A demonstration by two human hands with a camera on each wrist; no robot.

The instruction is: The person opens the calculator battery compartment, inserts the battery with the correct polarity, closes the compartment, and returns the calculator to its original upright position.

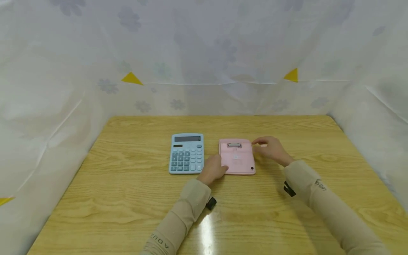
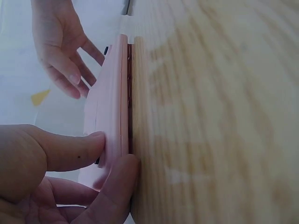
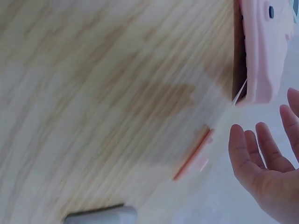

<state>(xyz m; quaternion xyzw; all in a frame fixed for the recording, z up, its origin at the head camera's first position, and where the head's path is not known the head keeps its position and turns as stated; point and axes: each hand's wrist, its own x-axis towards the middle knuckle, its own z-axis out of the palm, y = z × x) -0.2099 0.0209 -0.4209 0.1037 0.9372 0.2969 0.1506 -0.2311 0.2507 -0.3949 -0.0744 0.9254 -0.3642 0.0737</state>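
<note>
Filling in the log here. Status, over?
Left hand pinches pink calculator, back up. Right hand by its far right corner, holding nothing. Blue calculator alongside, seemingly not in the way.

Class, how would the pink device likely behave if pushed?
The pink device is probably stiff: its edges look straight and unbent. Being broad and thin, it seems unlikely to roll or tip. Its smooth-looking back suggests it may feel slippery, though the left hand pinches one edge.

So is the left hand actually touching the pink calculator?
Touching. The left wrist view shows it: the left hand holds the pink calculator by its edge, the thumb lying on the casing with no gap.
</note>
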